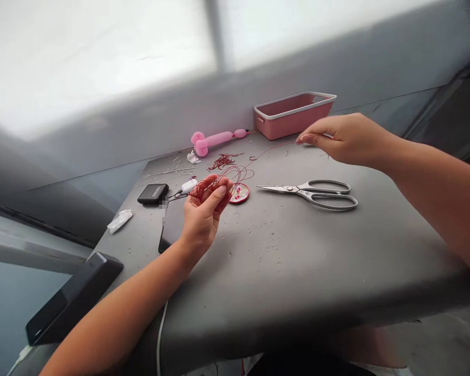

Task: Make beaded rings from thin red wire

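Observation:
My left hand (204, 211) is closed round a loose coil of thin red cord (198, 193), whose loops stick out above the fingers. From the coil a single strand runs up and to the right. My right hand (339, 137) pinches that strand between thumb and fingertips, in front of the pink basket. Below the strand, silver scissors (307, 193) lie on the grey table, blades pointing left. Just right of my left hand is a small round dish (240, 194) with tiny red and pale bits. Short red cord pieces (224, 161) lie in a pile behind it.
The pink basket (293, 120) with a white rim stands at the back. Left of it lies a pink balloon-like object (219, 138). A black box (153, 194), a crumpled tissue (119, 221), a dark tablet (174, 222) and a black device (76, 295) are at the left.

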`<action>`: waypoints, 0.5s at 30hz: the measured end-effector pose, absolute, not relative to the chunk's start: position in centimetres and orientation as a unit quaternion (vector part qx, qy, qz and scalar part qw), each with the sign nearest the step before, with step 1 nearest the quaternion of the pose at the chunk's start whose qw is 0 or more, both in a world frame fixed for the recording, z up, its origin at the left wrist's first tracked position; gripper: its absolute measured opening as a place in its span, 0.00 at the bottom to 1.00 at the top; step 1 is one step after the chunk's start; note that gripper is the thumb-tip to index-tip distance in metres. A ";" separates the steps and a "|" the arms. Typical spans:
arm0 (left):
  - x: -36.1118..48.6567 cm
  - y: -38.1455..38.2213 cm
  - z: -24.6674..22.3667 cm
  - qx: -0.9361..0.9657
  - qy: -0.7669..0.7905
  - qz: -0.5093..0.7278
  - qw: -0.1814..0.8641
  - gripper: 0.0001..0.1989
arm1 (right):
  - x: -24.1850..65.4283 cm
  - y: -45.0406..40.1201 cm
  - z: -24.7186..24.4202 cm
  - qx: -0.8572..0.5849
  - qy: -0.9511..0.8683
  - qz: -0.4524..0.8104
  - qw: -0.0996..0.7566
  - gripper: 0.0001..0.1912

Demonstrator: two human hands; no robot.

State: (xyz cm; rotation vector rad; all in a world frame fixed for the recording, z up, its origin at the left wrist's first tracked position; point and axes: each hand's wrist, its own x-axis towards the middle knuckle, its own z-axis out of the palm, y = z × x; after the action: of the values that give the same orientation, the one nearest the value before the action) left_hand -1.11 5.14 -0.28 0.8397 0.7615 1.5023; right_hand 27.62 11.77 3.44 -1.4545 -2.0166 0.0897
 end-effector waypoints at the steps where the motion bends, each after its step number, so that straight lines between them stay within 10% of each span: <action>1: -1.1 5.1 -0.3 0.360 0.330 0.645 0.588 0.14 | 27.9 12.5 3.1 -0.549 -0.754 0.091 0.348 0.10; 8: -1.7 6.2 -0.5 0.332 0.358 0.661 0.570 0.13 | 30.6 14.0 3.1 -0.429 -0.429 0.302 0.735 0.26; 15: 0.2 8.5 -0.5 0.400 0.432 0.574 0.569 0.08 | 32.2 13.1 4.3 -0.331 -0.215 0.472 0.788 0.33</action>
State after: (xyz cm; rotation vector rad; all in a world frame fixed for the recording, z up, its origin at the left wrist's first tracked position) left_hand 0.18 8.46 -0.48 0.9399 1.0132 1.3472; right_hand 32.19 13.08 4.33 -0.7127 -0.4629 1.0168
